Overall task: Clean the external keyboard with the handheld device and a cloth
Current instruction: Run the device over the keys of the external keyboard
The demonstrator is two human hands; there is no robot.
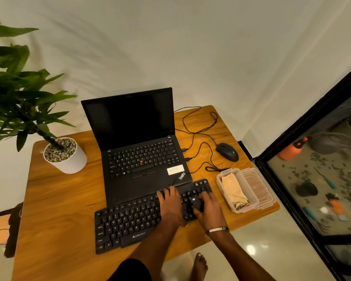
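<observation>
The black external keyboard (128, 222) lies tilted along the front of the wooden table (55, 201), just before the laptop. My left hand (170, 203) rests flat on its right-centre keys, fingers straight. My right hand (208, 209) grips a small black handheld device (197, 202) and holds it down on the keyboard's right end. A beige cloth (234, 190) lies folded inside a clear plastic box (221, 177) to the right of the keyboard.
An open black laptop (138, 138) stands behind the keyboard. A white potted plant (69, 161) is at the left. A black mouse (227, 152) and loose cables lie at the back right. The box's lid (259, 187) lies beside it near the table's right edge.
</observation>
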